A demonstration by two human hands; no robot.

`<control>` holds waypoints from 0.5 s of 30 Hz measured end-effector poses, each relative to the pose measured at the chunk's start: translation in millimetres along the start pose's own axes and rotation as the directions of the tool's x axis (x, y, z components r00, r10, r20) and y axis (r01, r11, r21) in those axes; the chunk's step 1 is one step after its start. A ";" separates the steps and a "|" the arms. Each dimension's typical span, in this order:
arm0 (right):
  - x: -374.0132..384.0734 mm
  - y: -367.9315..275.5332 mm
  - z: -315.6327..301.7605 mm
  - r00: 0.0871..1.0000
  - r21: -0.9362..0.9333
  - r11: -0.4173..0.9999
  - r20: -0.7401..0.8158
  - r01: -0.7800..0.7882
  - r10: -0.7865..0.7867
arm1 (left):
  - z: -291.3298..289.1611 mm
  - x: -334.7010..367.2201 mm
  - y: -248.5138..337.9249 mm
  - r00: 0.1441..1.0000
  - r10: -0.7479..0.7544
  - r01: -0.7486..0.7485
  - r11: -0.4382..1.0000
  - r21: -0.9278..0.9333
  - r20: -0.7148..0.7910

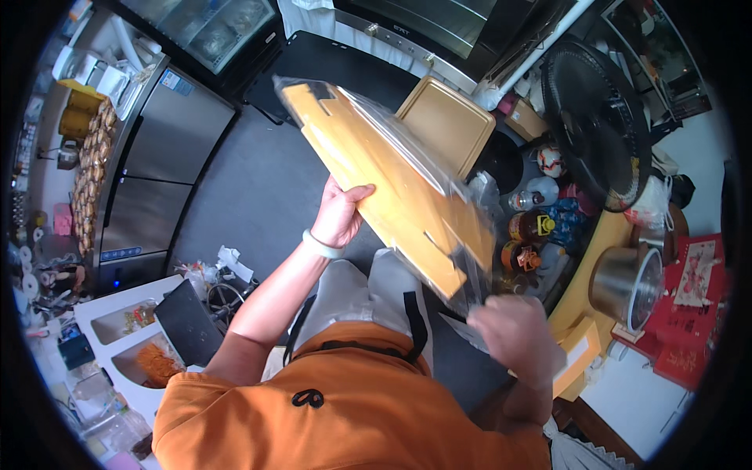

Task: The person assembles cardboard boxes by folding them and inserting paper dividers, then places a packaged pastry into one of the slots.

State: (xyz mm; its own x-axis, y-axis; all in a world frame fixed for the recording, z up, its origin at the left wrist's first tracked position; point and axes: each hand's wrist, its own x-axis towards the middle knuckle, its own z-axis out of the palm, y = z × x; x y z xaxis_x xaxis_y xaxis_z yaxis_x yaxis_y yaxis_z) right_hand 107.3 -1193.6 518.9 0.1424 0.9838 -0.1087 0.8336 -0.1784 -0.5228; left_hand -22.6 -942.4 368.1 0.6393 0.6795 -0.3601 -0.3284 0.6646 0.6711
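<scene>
Both hands' grip clamped on flat cardboard stack [392,180] in crinkly clear plastic.

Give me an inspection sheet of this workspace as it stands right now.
Surface: dark grey floor; yellow-edged round table at right.
Job's things: stack of flat tan boards in clear plastic wrap, held tilted in the air.
Clutter: jars and bottles, steel pot, red boxes on and about the table; white bins at lower left.
Grips: left hand holds the stack's lower edge; right hand, blurred, at the wrap's near end.
Cables: nothing seen.
Surroundings: steel fridge, black fan, tan tray behind the stack.
</scene>
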 end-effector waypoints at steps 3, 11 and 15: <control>40.6 75.4 44.5 0.993 0.076 0.990 0.019 -0.117 0.115 | -31.3 69.8 -36.1 0.995 -0.079 0.070 0.988 -0.137 -0.058; 98.7 248.4 242.0 0.920 0.163 0.912 0.179 -0.376 0.347 | -198.4 188.6 -218.4 0.817 -0.338 0.267 0.940 -0.212 -0.468; 94.6 270.1 283.0 0.798 0.385 0.699 0.280 -0.603 0.534 | -224.5 189.1 -228.3 0.740 -0.425 0.354 0.905 -0.235 -0.521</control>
State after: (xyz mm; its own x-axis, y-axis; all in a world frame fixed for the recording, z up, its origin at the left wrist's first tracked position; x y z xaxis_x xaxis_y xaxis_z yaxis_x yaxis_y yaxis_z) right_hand 194.9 -1153.4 128.1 0.4096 0.6848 -0.6027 0.2911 -0.7242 -0.6251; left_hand 17.2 -895.9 1.4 0.2500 0.3822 -0.8896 -0.2344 0.9153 0.3274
